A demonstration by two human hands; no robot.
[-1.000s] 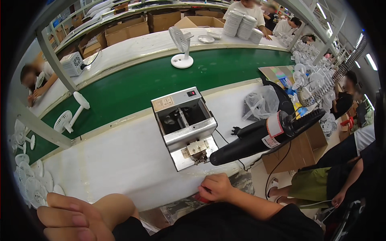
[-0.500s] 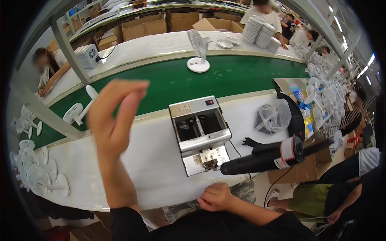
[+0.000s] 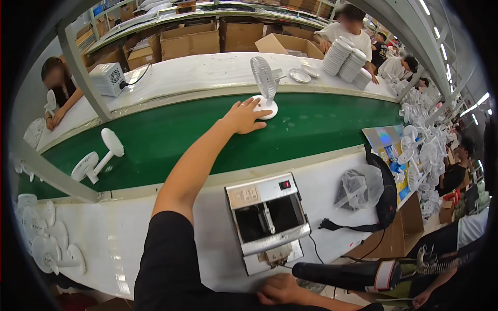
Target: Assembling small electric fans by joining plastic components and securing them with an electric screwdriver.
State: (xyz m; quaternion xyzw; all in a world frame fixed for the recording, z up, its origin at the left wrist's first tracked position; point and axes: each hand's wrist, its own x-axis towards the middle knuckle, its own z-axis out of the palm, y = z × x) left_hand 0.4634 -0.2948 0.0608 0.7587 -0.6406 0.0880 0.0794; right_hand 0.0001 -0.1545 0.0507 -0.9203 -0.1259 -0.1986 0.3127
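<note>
My left hand (image 3: 246,116) stretches far across the green conveyor belt (image 3: 316,122), its fingers spread. The fingertips lie at the round base of a white desk fan (image 3: 264,78), which stands upright on the belt and is partly covered by the hand. My right hand (image 3: 280,288) rests low at the near table edge, its fingers curled closed with nothing visible in them. Just beyond it sits a silver and black machine (image 3: 267,217) with a red switch. Beside that hand, a black electric screwdriver (image 3: 342,276) hangs from a coiled spring.
Two white fan parts (image 3: 96,158) lie on the belt at left. Several white fans (image 3: 49,249) stand on the table's left end. A clear plastic bag (image 3: 358,187) and a black strap are at right, near a heap of fan grilles (image 3: 428,160). Co-workers sit across the belt.
My left hand has moved forward from above the table to the fan base on the belt, its fingers spreading. The fan parts at left have shifted right along the belt.
</note>
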